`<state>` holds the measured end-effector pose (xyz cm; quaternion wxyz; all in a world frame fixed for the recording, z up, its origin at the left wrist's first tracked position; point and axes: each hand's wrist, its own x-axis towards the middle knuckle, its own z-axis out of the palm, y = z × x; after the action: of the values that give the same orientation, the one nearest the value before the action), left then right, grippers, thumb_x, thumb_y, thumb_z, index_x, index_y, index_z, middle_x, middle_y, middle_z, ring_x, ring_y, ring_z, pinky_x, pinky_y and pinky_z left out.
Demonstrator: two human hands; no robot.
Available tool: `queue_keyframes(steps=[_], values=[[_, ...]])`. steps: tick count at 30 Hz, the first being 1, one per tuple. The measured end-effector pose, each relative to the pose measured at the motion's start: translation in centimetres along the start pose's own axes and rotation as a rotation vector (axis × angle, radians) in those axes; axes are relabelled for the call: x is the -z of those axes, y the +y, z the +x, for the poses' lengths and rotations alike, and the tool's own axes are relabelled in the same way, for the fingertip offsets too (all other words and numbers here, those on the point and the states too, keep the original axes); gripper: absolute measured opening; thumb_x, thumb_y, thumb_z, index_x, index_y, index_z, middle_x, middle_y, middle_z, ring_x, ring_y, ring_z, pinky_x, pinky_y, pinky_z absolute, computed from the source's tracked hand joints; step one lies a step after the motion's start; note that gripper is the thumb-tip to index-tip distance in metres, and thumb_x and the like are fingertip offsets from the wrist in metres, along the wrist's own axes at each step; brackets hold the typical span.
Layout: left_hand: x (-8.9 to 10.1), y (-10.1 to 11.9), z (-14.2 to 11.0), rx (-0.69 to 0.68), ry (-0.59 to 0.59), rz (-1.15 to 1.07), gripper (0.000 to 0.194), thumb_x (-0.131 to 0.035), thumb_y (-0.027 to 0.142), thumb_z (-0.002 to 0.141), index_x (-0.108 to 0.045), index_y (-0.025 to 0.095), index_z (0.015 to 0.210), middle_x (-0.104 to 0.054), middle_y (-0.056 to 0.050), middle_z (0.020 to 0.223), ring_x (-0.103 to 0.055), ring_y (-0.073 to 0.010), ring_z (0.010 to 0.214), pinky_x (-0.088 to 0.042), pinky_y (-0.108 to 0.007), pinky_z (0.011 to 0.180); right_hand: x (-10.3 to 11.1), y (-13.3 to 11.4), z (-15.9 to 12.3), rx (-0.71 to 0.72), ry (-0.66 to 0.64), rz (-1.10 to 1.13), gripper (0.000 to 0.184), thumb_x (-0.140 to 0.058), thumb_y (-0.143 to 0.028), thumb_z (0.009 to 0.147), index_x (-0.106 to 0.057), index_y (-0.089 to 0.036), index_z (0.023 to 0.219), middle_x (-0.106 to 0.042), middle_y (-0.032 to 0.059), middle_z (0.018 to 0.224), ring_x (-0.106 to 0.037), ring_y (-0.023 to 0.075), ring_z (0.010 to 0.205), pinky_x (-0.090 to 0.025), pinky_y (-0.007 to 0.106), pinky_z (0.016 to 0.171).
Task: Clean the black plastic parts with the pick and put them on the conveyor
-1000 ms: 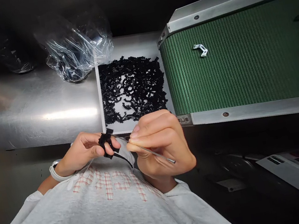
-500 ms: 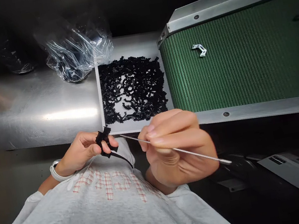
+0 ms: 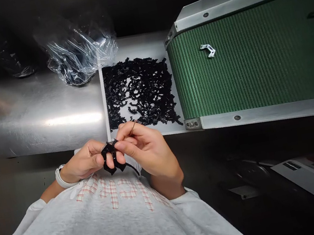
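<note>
Two closed grips: left (image 3: 84,161) on a black part (image 3: 111,167), right (image 3: 147,151) on a metal pick (image 3: 132,127), black pieces (image 3: 140,92) beyond

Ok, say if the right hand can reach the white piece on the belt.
Probably yes, once the right hand lets go of the black piece: only the metal rail of the green belt lies between it and the white piece.

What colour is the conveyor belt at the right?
The ribbed conveyor belt is dark green, best seen in the head view.
</note>
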<state>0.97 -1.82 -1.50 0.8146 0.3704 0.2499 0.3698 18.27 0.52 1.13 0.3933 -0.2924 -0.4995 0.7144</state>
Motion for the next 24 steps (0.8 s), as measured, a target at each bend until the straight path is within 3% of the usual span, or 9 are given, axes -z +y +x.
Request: queue_keyframes(steps=[5, 12, 15, 19, 24], values=[[0.0, -0.1, 0.1, -0.029, -0.019, -0.02, 0.046, -0.073, 0.063, 0.08, -0.071, 0.021, 0.061, -0.058, 0.0, 0.054, -0.053, -0.0114, 0.055, -0.047, -0.029, 0.069, 0.9, -0.3, -0.3, -0.023, -0.049, -0.014, 0.023, -0.072, -0.04, 0.092, -0.06, -0.02, 0.091, -0.037, -0.0098, 0.065, -0.056, 0.0068, 0.056, -0.049, 0.02, 0.055], [0.0, 0.0, 0.2, -0.024, -0.047, -0.047, 0.044, -0.074, 0.061, 0.081, -0.075, 0.02, 0.065, -0.061, 0.0, 0.055, -0.058, -0.0125, 0.058, -0.048, -0.028, 0.069, 0.9, 0.0, -0.5, -0.072, -0.03, -0.002, 0.029, -0.073, -0.045, 0.09, -0.057, -0.021, 0.085, -0.035, -0.0091, 0.067, -0.059, 0.009, 0.057, -0.046, 0.023, 0.056], [0.0, 0.0, 0.2, -0.027, -0.035, -0.06, 0.043, -0.073, 0.059, 0.083, -0.075, 0.02, 0.066, -0.061, 0.001, 0.056, -0.054, -0.0094, 0.055, -0.047, -0.025, 0.068, 1.3, -0.2, -0.5, -0.074, -0.052, -0.043, 0.026, -0.071, -0.044, 0.092, -0.059, -0.021, 0.087, -0.036, -0.0076, 0.069, -0.055, 0.0087, 0.06, -0.046, 0.023, 0.058], [-0.2, 0.0, 0.3, 0.036, -0.011, -0.056, 0.045, -0.077, 0.061, 0.079, -0.074, 0.018, 0.064, -0.059, 0.0, 0.058, -0.054, -0.0112, 0.059, -0.047, -0.026, 0.068, 1.6, -0.4, -0.5, -0.031, 0.004, -0.131, 0.031, -0.075, -0.049, 0.087, -0.066, -0.022, 0.097, -0.038, -0.0068, 0.071, -0.044, 0.0088, 0.062, -0.043, 0.024, 0.059], [-0.3, 0.1, 0.3, 0.081, 0.013, -0.015, 0.043, -0.078, 0.06, 0.077, -0.075, 0.018, 0.067, -0.06, -0.001, 0.063, -0.055, -0.0115, 0.064, -0.048, -0.026, 0.071, 1.0, -0.3, -0.1, -0.054, -0.112, -0.045, 0.025, -0.077, -0.041, 0.088, -0.061, -0.021, 0.086, -0.055, -0.0048, 0.072, -0.057, 0.009, 0.061, -0.043, 0.024, 0.056]])
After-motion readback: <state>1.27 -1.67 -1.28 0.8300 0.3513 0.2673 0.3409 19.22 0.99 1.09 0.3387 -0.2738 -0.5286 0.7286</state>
